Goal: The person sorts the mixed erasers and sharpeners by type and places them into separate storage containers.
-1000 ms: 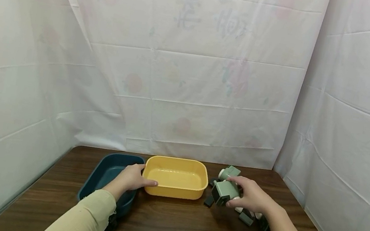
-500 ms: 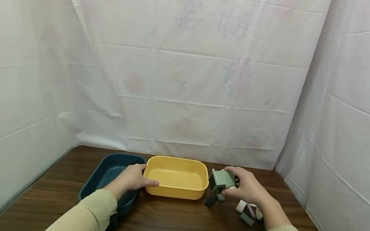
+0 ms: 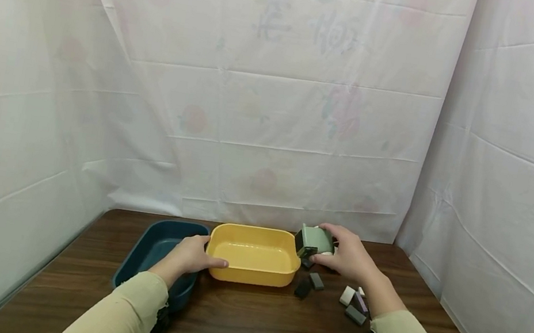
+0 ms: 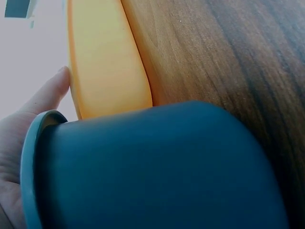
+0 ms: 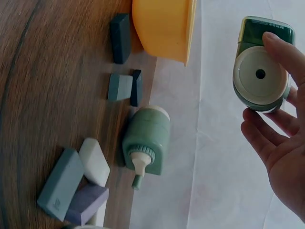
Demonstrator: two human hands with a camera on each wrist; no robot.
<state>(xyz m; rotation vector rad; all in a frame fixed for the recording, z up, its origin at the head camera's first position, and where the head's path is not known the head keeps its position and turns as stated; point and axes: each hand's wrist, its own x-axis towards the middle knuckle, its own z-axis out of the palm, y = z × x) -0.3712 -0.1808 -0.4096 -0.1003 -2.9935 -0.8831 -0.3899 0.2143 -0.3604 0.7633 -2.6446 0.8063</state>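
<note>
My right hand (image 3: 350, 254) grips a green pencil sharpener (image 3: 318, 239), raised beside the right rim of the yellow bin (image 3: 249, 277). In the right wrist view, the held sharpener (image 5: 242, 78) shows a round cream face with a dark hole; fingers and thumb curl about it. A second green sharpener (image 5: 150, 131) with a crank handle lies on the table, largely hidden by my hand in the head view. At the yellow bin's left end, my left hand (image 3: 190, 256) rests with thumb extended along the near rim. Below it stands the dark blue bin (image 3: 137, 251).
Dark and grey eraser-like blocks (image 3: 316, 281) lie right of the yellow bin. Nearer my right forearm is a cluster with a white block (image 3: 347, 296), a purple block (image 5: 88, 202) and a grey block (image 3: 355, 315). White cloth (image 3: 277, 104) hangs behind the table.
My right hand has lifted the green pencil sharpener and carried it left and away from me, toward the yellow bin's right rim. The left hand has stayed put.
</note>
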